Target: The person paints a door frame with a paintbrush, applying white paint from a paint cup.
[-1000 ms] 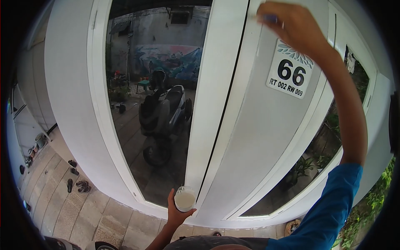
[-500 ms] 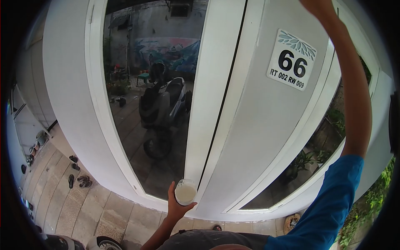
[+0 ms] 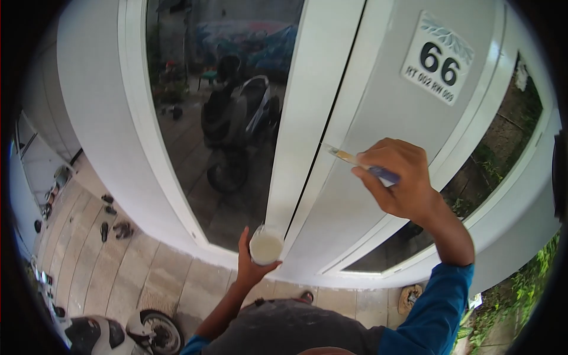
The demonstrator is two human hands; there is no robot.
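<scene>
My left hand (image 3: pixel 252 265) is wrapped round a cup of whitish liquid (image 3: pixel 266 246), held low in front of my body with its mouth facing up. In my right hand (image 3: pixel 400 177) is a paintbrush (image 3: pixel 355 161) with a purple handle. Its bristles point left, over or against the white frame (image 3: pixel 340 127) beside the dark gap; whether they touch it I cannot tell. Behind the right hand stretches the grey wall (image 3: pixel 384 118), which carries a number plate (image 3: pixel 438 58) reading 66.
A dark glass pane (image 3: pixel 231 118) reflects a motorbike. Shoes (image 3: pixel 122 230) lie on the tiled floor (image 3: pixel 171 266) at left. Part of a motorbike (image 3: pixel 157 331) stands at the bottom left. Green plants (image 3: pixel 526 284) grow at the right.
My right hand has come down from the top edge to the middle right, and the brush now shows. The left hand and cup appear slightly higher. The view has shifted.
</scene>
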